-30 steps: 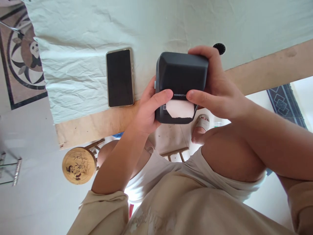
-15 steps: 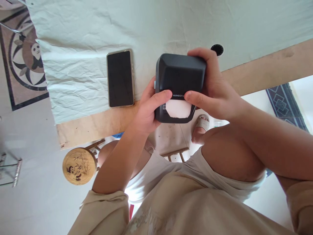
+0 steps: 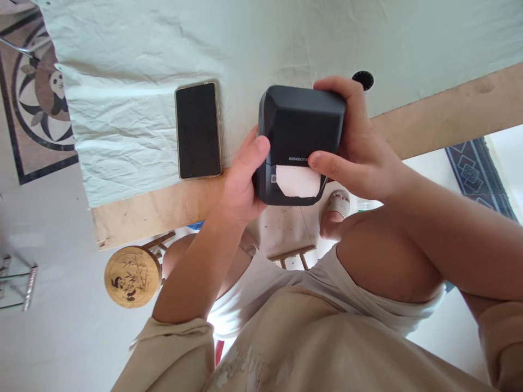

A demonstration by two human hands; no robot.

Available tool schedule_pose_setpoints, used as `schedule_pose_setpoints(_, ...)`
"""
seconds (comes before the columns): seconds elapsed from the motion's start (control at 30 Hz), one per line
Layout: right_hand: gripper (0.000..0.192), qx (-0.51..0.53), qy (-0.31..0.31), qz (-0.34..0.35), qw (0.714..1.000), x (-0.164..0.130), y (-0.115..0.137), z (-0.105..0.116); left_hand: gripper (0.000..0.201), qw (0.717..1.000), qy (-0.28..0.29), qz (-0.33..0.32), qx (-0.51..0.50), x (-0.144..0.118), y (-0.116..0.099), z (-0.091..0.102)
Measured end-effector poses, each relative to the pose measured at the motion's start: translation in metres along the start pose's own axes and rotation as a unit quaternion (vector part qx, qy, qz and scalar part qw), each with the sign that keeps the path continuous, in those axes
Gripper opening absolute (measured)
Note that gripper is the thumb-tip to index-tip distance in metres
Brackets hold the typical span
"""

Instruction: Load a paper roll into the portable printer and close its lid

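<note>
Between my two hands is a black label printer (image 3: 304, 125) marked NIIMBOT, held over the near edge of the table. A white paper label (image 3: 298, 181) shows at its lower front. My left hand (image 3: 244, 179) grips the printer's left side, its thumb on the side edge and its other fingers mostly hidden underneath. My right hand (image 3: 359, 136) wraps round the right side, fingers over the far corner and thumb on the front beside the lettering. A phone (image 3: 199, 130) with a dark screen lies on the cloth left of the printer.
A pale green cloth (image 3: 134, 60) covers most of the table, with a bare wooden edge (image 3: 151, 215) at the front. A round black object or hole (image 3: 363, 80) is near my right hand. A round wooden stool (image 3: 133, 276) stands at lower left.
My left thumb has lifted off the printer's front face beside the lettering and moved back to its left edge. The right hand keeps its hold. The view has shifted slightly.
</note>
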State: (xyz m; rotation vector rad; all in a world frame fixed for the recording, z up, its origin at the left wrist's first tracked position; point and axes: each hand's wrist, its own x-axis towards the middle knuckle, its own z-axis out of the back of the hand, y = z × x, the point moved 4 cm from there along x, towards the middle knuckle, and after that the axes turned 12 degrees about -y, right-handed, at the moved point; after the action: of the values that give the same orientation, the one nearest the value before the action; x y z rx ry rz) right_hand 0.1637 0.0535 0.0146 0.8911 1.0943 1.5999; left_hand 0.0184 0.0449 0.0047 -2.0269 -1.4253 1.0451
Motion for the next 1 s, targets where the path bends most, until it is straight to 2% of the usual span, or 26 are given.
schedule_pose_setpoints(0.17,0.073,0.007,0.006,-0.005,1.0,0.0,-0.001,0.001,0.046,0.999,0.028,0.043,0.0,0.001,0.002,-0.003)
schedule_pose_setpoints(0.33,0.071,0.015,0.009,-0.014,1.0,0.001,-0.001,0.0,0.05,0.997,-0.05,0.009,0.057,0.003,0.004,0.004)
schedule_pose_setpoints(0.5,0.07,0.005,0.006,-0.008,1.0,0.001,-0.002,-0.001,0.055,0.995,-0.067,0.019,0.073,0.004,0.007,0.005)
schedule_pose_setpoints(0.83,0.072,-0.007,-0.007,-0.013,1.0,0.002,-0.004,0.002,0.047,0.997,-0.072,0.034,0.015,0.006,0.011,0.011)
schedule_pose_setpoints(1.0,0.072,-0.004,-0.005,-0.005,1.0,0.002,-0.005,0.0,0.042,0.998,-0.066,0.009,-0.003,0.006,0.01,0.011)
